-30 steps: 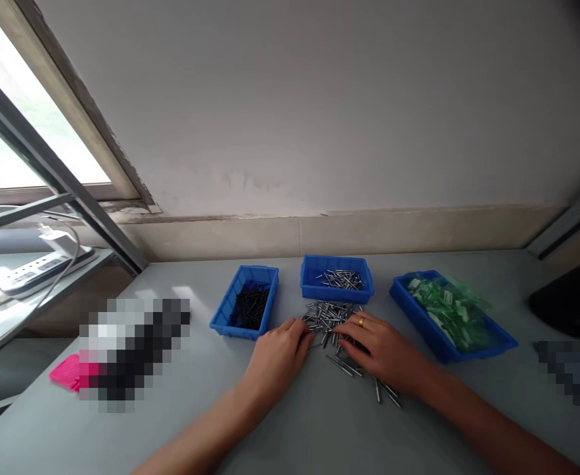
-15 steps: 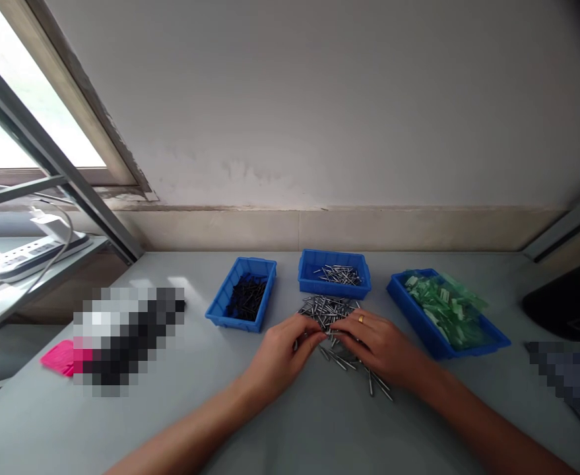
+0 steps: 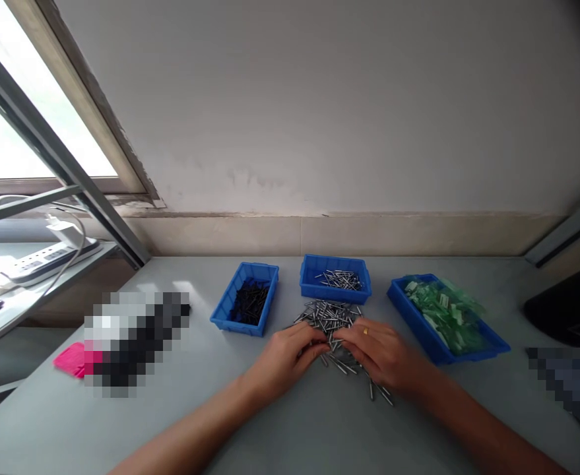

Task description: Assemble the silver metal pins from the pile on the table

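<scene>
A loose pile of slim metal pins [image 3: 330, 315] lies on the grey table, between and around my two hands. My left hand [image 3: 290, 353] is at the pile's left side, its thumb and fingers pinched together; whatever they hold is too small to name. Over the right side of the pile, my right hand [image 3: 379, 349], with a ring on one finger, has its fingers bent and close together, their tips near the left fingertips. What is between them is hidden. Behind the pile, a blue tray [image 3: 334, 290] contains more metal pins [image 3: 342, 280].
At the left a blue tray [image 3: 235, 326] contains dark pieces [image 3: 250, 302]. Another blue tray [image 3: 421, 330] at the right is full of green packets [image 3: 448, 316]. Farther left are a pink item [image 3: 74, 359], a blurred patch and a power strip [image 3: 47, 260] on a shelf.
The view has shifted slightly, so the scene sits a little lower and farther right. My fingertips have moved slightly apart, and the light piece seen between them is no longer clear.
</scene>
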A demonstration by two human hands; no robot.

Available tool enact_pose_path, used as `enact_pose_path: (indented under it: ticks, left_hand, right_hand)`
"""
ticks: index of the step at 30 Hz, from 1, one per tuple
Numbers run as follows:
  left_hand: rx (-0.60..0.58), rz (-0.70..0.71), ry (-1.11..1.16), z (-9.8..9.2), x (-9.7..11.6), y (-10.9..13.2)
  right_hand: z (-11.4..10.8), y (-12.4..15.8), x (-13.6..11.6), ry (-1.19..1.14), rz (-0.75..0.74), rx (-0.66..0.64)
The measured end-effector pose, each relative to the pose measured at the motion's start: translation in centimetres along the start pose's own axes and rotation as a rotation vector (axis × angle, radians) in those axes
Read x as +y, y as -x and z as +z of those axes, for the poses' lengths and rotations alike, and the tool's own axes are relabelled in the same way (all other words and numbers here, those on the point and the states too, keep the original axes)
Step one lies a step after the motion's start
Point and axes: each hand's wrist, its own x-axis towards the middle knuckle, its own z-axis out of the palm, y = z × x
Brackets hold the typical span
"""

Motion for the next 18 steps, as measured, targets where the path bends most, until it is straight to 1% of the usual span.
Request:
enact_pose_path:
  ticks: [3,5,9,14,18]
  left_hand:
    - [-0.03,0.043,-0.023,-0.1,0.3,0.0]
    - [-0.025,0.078,-0.038,-0.1,0.5,0.1]
    - [0.015,0.086,-0.037,0.0,0.6,0.2]
    - [0.064,0.093,-0.001,0.0,0.5,0.3]
    - [0.104,0.08,0.032,0.0,0.5,0.3]
  right_hand:
    - [-0.2,-0.2,-0.5,0.001,-0.043,0.041]
    - [-0.5,-0.4,-0.8,-0.002,-0.065,0.057]
    - [-0.7,-0.4,-0.9,0.003,-0.079,0.068]
    - [-0.6,0.0,-0.1,0.036,-0.05,0.098]
    - [-0.5,0.1,0.2,0.034,-0.069,0.128]
